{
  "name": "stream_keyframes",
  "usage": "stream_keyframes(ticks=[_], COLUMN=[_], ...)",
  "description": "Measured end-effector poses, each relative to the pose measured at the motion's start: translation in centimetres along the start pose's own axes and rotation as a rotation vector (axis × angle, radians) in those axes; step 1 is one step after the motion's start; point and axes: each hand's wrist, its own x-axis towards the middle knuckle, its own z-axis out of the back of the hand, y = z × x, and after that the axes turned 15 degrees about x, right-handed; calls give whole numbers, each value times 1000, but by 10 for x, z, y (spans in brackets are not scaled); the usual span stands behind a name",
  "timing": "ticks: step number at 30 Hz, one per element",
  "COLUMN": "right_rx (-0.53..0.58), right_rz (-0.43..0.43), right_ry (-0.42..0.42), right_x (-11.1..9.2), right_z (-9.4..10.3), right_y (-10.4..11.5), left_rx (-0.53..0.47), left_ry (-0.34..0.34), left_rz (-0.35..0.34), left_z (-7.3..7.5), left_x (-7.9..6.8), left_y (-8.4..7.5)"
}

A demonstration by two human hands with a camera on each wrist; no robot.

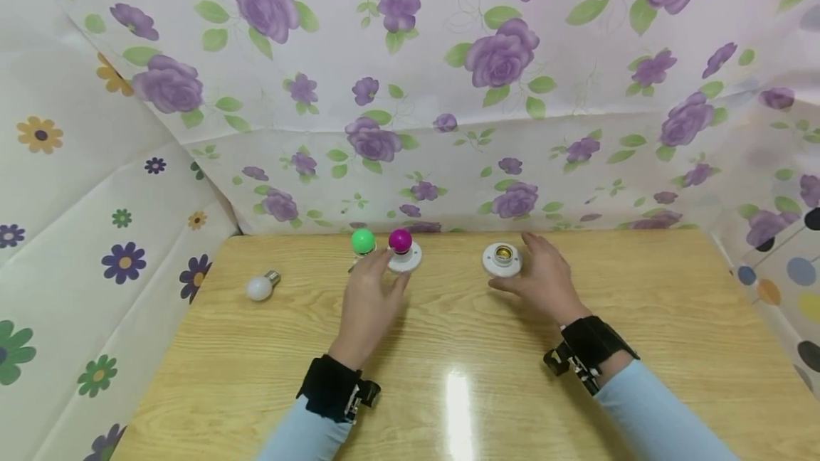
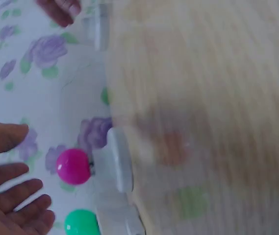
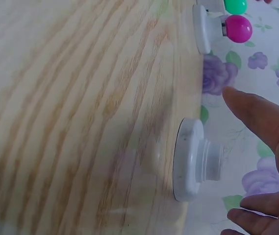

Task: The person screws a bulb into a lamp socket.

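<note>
While left grip (image 1: pixel 369 294), right grip (image 1: pixel 544 277) spread loosely, floral sheet (image 1: pixel 429 98) backs wood table (image 1: pixel 461 326)

A green bulb (image 1: pixel 363 241) and a magenta bulb (image 1: pixel 401 240); a white bulb (image 1: pixel 259 289) with silvery base. One socket (image 1: pixel 502 260) is white, gold-toned inside. Yellowish-brown table (image 1: pixel 435 326), streaked wood grain. White back cloth (image 1: pixel 442 84) with purple roses and green leaves; white side cloth (image 1: pixel 77 191) with multicoloured flowers. Light-blue sleeves (image 1: pixel 660 411), black wristbands (image 1: pixel 329 386).

Work corner, enclosed; room type indeterminable. Wood-grain bench (image 1: pixel 435 326); purple-rose sheeting (image 1: pixel 435 84), rear; daisy-print sheeting (image 1: pixel 70 198), left; dotted sheeting (image 1: pixel 801 271), right.
</note>
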Motion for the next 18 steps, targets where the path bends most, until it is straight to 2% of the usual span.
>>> stream_keyframes(ticks=[3,6,10,18], right_rx=[-36,-66,-87,-110], right_rz=[-6,-29,-67,-135], right_ry=[11,26,47,63], right_x=[4,6,9,14], right_z=[-3,-7,-11,-15], right_y=[-2,-5,-8,-8], left_rx=[87,152,186,193], left_ry=[53,134,244,349], left_rz=[-136,-227,-269,-300], left_z=[-8,-15,-21,-23], left_x=[-2,-5,-8,-8], left_y=[-8,-14,-21,-30])
